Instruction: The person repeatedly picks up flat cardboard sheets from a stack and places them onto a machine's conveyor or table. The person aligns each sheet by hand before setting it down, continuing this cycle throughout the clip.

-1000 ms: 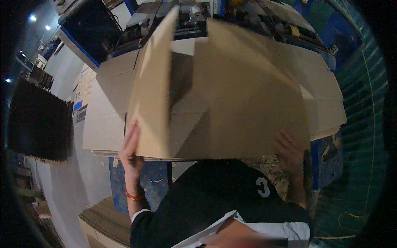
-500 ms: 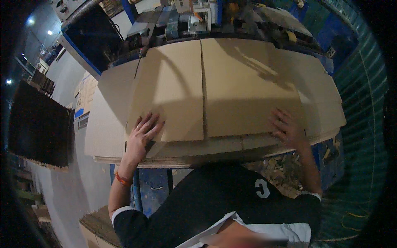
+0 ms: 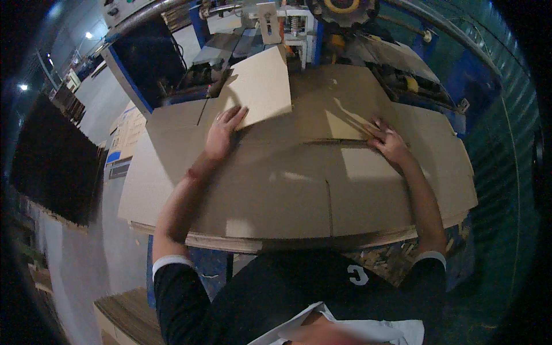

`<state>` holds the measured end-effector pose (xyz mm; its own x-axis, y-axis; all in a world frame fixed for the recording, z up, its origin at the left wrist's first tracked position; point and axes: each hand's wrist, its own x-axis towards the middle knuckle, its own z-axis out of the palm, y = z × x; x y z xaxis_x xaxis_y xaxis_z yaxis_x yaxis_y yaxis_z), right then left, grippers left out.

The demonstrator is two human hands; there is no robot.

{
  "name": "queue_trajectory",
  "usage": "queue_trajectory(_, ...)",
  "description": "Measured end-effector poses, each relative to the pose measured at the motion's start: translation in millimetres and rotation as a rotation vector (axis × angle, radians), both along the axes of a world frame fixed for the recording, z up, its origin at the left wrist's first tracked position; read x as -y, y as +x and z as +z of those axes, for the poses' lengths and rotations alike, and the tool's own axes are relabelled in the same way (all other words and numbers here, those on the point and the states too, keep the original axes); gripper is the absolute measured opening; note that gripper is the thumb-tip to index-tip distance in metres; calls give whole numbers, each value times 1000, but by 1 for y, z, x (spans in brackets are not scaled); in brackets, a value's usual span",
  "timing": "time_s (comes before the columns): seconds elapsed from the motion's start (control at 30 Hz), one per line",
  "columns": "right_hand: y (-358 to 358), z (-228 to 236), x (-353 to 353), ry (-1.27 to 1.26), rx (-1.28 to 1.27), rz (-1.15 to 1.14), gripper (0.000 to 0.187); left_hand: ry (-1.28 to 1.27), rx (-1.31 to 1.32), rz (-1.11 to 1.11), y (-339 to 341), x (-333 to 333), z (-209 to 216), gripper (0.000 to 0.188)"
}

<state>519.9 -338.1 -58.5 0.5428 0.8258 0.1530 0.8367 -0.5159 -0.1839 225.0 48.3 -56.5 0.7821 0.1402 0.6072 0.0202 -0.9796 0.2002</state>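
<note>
A brown cardboard sheet lies ahead of me, its left flap tilted up and brightly lit, its right flap lying flatter in shadow. My left hand rests at the near left corner of the raised flap, fingers stretched out. On the near edge of the right flap is my right hand, its fingers extended and spread. Beneath both lies a stack of flat cardboard sheets, slit and creased, with layered edges showing on my side. The left thumb is partly hidden.
Beyond the sheets stands a machine with a dark wheel and belts. A blue frame rises at the left. Dark stacked cardboard and another stack stand on the left floor. Green corrugated sheeting borders the right.
Both hands have moved forward with the top sheet toward the machine. Its left flap has lifted, and more of the stack beneath shows near me.
</note>
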Motion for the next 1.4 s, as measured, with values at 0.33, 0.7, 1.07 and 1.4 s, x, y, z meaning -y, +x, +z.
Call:
queue_trajectory(0.33, -65, 28, 13, -113, -48, -95, 67, 41, 93, 440, -41, -12, -7, 71)
queue_trajectory(0.7, -54, -89, 265, 450, 364, -923, 67, -598, 344, 1343, -261, 16, -71, 79)
queue_trajectory(1.07, -35, -40, 265, 1134, 329, -1129, 66, -813, 1094, 690, -263, 8, -3, 65)
queue_trajectory(1.4, -155, 44, 231, 1513, -167, -494, 49, -920, 572, 605, -296, 2, -13, 36)
